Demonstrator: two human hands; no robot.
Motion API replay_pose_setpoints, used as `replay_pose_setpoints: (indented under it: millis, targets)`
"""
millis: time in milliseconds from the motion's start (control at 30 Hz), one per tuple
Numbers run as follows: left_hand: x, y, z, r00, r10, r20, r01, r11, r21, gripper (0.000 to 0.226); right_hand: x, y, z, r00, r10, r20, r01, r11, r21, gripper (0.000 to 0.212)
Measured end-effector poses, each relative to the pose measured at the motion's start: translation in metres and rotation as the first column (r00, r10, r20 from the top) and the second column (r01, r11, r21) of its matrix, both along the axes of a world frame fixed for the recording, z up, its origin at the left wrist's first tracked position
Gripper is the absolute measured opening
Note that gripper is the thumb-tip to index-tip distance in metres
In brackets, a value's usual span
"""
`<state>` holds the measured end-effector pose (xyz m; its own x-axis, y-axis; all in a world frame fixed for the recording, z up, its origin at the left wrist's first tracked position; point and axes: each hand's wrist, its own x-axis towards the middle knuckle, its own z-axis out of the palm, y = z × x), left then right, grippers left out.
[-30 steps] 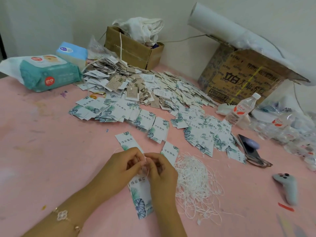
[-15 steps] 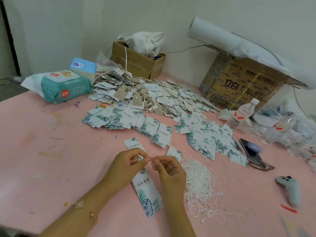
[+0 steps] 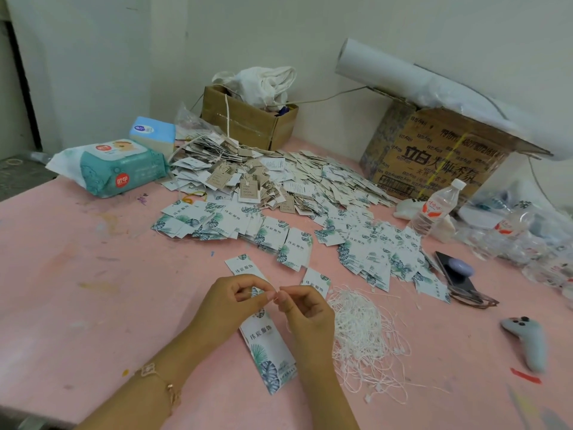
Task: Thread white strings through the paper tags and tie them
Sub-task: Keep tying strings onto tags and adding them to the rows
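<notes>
My left hand (image 3: 231, 301) is closed to a narrow pinch, thumb against forefinger, the other fingers curled under; my right hand (image 3: 305, 311) is set likewise, and the two sets of fingertips meet at the centre of the work area. Between them I hold a white string (image 3: 288, 328), a thin length of which trails down below my right hand; whether it has passed through the hole cannot be told. The paper tag (image 3: 266, 346) lies under and between both hands on the pink table (image 3: 93, 290). Its long axis runs from 11 o'clock to 5 o'clock, with the leaf-printed end pointing to 5 o'clock, toward me, and its top end hidden beneath my fingers. The pile of loose strings (image 3: 362, 330) sits just beside my right hand at 3 o'clock. Two single tags lie near, one at 12 o'clock (image 3: 240, 265) and one at 1 o'clock (image 3: 316, 282); the large heap of tags (image 3: 248, 181) is well apart at 12 o'clock. Against the frame one second back, my hands have drawn apart: then they overlapped over the tag's top, now only the fingertips touch. The tag's heading is unchanged.
</notes>
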<state>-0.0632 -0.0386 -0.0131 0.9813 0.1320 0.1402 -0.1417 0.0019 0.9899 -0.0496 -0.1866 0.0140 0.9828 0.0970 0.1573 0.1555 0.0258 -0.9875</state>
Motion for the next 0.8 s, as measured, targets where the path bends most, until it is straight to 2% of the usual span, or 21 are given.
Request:
replay_pose_setpoints:
  millis: [167, 400, 567, 667, 800]
  targets:
    - [0.0005, 0.0009, -0.0007, 1.000, -0.016, -0.001, 0.016, 0.999, -0.032, 0.035, 0.0014, -0.0003, -0.0024, 1.000, 0.001, 0.020, 0.000, 0.999, -0.054, 0.007]
    - [-0.0007, 0.0006, 0.0016, 1.000, -0.007, -0.025, 0.006, 0.998, -0.063, 0.024, 0.0014, -0.0001, -0.0021, 0.999, 0.025, 0.038, -0.023, 0.998, -0.054, 0.015]
    - [-0.0026, 0.0006, 0.0045, 1.000, -0.018, -0.018, 0.017, 0.997, -0.069, 0.002, 0.0004, -0.0001, -0.0021, 0.999, 0.025, 0.040, -0.023, 0.998, -0.050, 0.012]
    - [-0.0034, -0.0011, 0.0059, 0.999, -0.010, -0.032, 0.007, 0.997, -0.083, 0.003, 0.0002, -0.0014, 0.0002, 1.000, 0.007, 0.009, -0.007, 1.000, -0.014, 0.006]
    - [-0.0032, -0.0015, 0.0060, 0.999, 0.001, -0.034, -0.004, 0.997, -0.080, 0.009, 0.0007, -0.0022, -0.0008, 1.000, 0.010, 0.027, -0.009, 0.999, -0.039, 0.012]
